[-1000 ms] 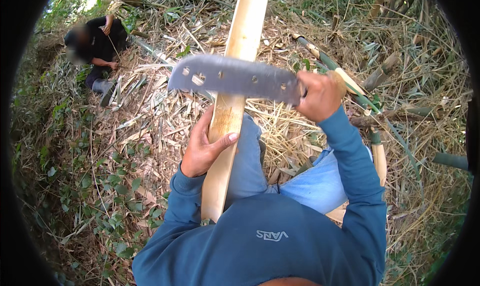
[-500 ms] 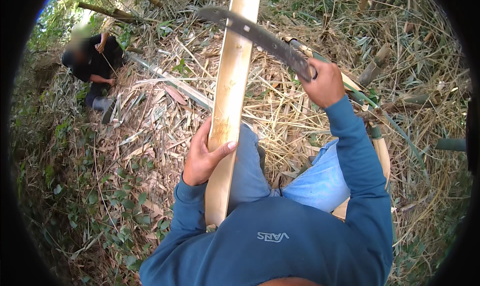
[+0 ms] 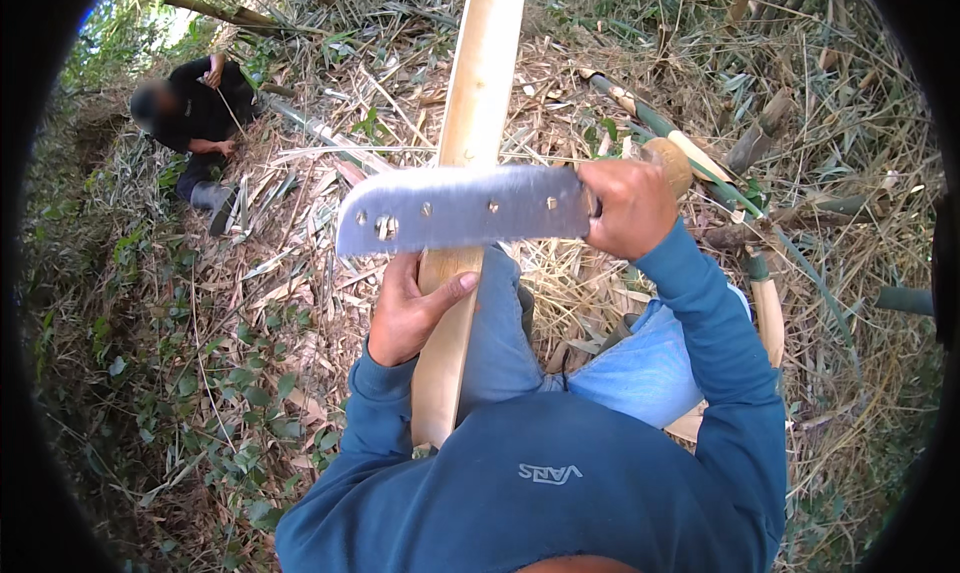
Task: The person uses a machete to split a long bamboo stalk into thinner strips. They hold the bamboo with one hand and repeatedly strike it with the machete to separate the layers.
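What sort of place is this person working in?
Outdoors, probably a bamboo grove or woodland clearing: dry leaf litter lies about, low green plants grow at the left, and a cut green pole lies at the right.

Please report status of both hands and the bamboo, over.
Left hand grips split bamboo. Right hand holds machete across it, contact unclear. Another person upper left, apart.

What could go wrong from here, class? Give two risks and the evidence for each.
The left hand grips the split bamboo strip; the machete appears just beyond it, so a slip might cut that hand. If the right hand lost its hold, the machete could drop toward the jeans-clad legs.
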